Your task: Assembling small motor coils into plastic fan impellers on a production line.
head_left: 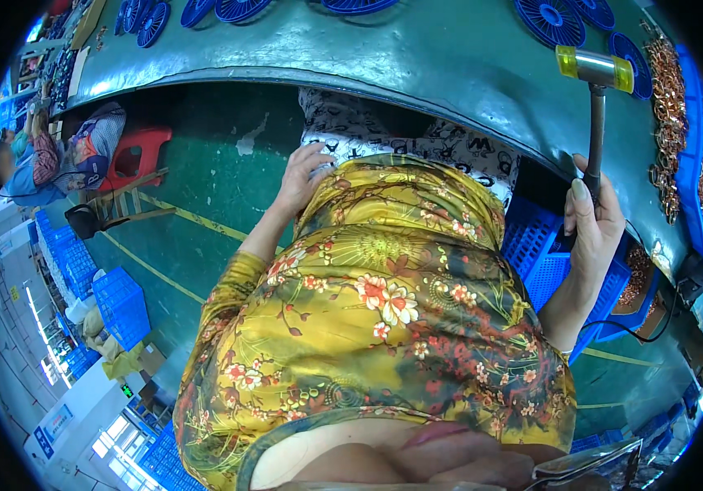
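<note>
My right hand [595, 214] is wrapped round the handle of a mallet [596, 123] at the right. The mallet stands head up, its grey metal head capped with a clear yellow face at each end, over the green tabletop [449, 57]. Down by my lap, my left hand [304, 176] rests at the edge of my yellow flowered top with its fingers loosely bent. Nothing shows in that hand. Its fingertips touch the cloth near the patterned black-and-white fabric [343, 123] on my legs.
Blue spoked plastic discs [549, 20] lie along the table's far side. Many small copper-coloured parts [667, 123] are heaped at the right, beside a blue tray [699, 155]. Blue crates [531, 233] stand below my right arm. At left, another person [32, 168] sits near a red stool [137, 154].
</note>
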Demonstrator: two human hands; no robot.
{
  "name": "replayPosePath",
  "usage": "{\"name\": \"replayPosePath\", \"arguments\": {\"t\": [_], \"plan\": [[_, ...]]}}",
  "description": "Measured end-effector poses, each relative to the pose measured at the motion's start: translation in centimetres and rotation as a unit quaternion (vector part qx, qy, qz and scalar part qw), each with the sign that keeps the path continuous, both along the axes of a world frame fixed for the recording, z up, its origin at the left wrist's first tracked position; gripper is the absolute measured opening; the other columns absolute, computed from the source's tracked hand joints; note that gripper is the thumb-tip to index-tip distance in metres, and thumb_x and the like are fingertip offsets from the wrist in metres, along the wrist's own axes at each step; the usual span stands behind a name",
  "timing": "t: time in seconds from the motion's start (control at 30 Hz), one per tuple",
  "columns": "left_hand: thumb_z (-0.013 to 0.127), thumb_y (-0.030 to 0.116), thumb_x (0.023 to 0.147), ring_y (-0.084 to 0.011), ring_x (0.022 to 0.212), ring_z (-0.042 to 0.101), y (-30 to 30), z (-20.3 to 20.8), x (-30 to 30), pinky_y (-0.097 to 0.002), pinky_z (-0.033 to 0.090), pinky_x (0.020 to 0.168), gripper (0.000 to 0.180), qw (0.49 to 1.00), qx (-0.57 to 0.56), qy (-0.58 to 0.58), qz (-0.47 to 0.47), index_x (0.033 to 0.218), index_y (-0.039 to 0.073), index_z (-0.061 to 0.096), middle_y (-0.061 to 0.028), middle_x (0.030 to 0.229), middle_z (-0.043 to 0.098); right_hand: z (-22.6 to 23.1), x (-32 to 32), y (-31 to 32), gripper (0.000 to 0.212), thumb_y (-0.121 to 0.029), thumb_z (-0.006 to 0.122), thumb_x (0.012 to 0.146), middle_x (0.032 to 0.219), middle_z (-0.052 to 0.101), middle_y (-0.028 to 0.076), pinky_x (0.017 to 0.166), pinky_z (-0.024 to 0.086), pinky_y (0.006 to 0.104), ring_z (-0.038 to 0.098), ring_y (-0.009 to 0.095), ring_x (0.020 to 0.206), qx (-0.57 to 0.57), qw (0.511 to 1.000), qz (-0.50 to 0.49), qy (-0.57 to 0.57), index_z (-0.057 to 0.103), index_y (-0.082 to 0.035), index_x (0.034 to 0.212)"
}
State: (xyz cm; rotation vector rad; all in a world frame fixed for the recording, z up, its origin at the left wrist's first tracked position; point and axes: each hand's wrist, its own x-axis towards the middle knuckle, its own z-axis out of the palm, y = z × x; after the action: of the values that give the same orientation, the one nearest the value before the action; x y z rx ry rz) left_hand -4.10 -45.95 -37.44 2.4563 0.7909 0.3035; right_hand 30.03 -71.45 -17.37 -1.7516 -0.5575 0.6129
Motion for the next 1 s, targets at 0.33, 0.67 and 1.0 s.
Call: {"name": "replayPosePath", "arguments": {"t": [0.33,0.67,1.0], "plan": [[0.051,0.022,0.096,-0.0103,0.084,0.054,-1.2,5.1,-3.7,-0.0255,0.046,0.076,0.020,0.773,-0.605,-0.034,0.188,0.102,0.006,0.061,-0.0027,0.096,0.061,-0.3,0.4,0.7,0.034,-0.017,0.064,0.090,0.065,0.049,-0.004,0.045,0.029,0.0162,0.040,0.002,0.051,0.022,1.000,-0.002,0.021,0.059,0.000,0.119],[0.048,0.024,0.092,-0.0416,0.088,0.058,0.9,8.6,5.3,-0.0472,0.046,0.075,0.024,0.967,-0.166,0.195,-0.011,0.088,0.001,0.056,-0.0247,0.086,0.061,0.0,0.8,0.6,0.032,-0.022,0.064,0.091,0.064,0.050,-0.004,0.043,0.028,0.0171,0.040,0.002,0.049,0.020,0.999,-0.007,0.031,0.061,-0.001,0.115],[0.063,0.037,0.084,-0.0365,0.111,0.050,-3.9,5.2,22.2,-0.0425,0.041,0.095,0.042,0.917,0.003,-0.055,-0.395,0.109,0.003,0.057,-0.0185,0.114,0.054,0.5,0.6,0.9,0.034,-0.027,0.065,0.090,0.062,0.050,-0.004,0.039,0.027,0.0173,0.040,0.002,0.045,0.000,0.998,-0.036,0.043,0.062,-0.001,0.112]]}}
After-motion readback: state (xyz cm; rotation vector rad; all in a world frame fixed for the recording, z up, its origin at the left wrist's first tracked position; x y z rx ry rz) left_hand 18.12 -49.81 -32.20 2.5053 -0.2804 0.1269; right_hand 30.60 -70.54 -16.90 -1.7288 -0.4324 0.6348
